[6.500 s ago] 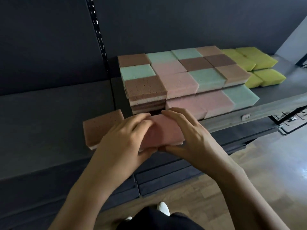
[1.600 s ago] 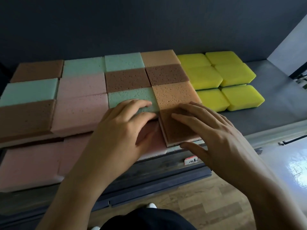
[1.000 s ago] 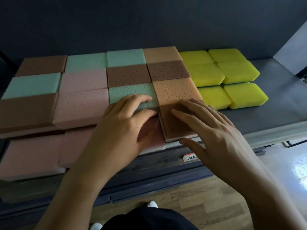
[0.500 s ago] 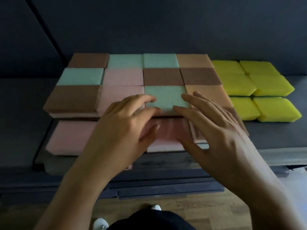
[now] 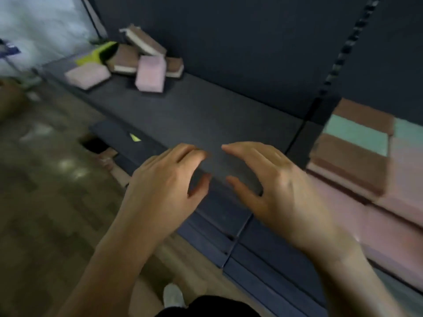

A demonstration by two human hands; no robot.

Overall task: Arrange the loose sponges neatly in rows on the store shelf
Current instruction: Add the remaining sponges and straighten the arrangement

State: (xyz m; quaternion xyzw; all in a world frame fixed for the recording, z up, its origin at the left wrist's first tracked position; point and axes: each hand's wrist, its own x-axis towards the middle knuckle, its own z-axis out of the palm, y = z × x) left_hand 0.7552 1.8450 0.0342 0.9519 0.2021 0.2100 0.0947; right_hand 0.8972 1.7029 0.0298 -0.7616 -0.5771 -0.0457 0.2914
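Below the left end of the shelf (image 5: 206, 110), a wooden floor (image 5: 45, 213) is glimpsed, badly blurred. On the shelf's far left end a loose heap of sponges (image 5: 128, 62) is spotted. A pink sponge (image 5: 87, 75) is laid flat nearest the shelf's front edge and a yellow-green sponge (image 5: 98, 54) is tucked behind it. Brown sponges (image 5: 124, 61) are piled crookedly, and a second pink sponge (image 5: 150, 74) is propped on edge against them.

Over the middle of the shelf's front edge the left hand (image 5: 164, 179) is held palm down, nothing gripped, fingers loosely curved, thumb spread wide. Below the shelf, a white shoe (image 5: 172, 296) is caught. Just beside the left hand, over the same front edge, the right hand (image 5: 281, 179) is seen empty too, fingers relaxed, thumb set apart. A gap is left between the two hands, and whether the shelf is touched cannot be told.

At the shelf's right end, past a dark upright post (image 5: 350, 42), tidy rows of sponges (image 5: 357, 143) are laid edge to edge in brown, mint and pink, some stacked in layers.
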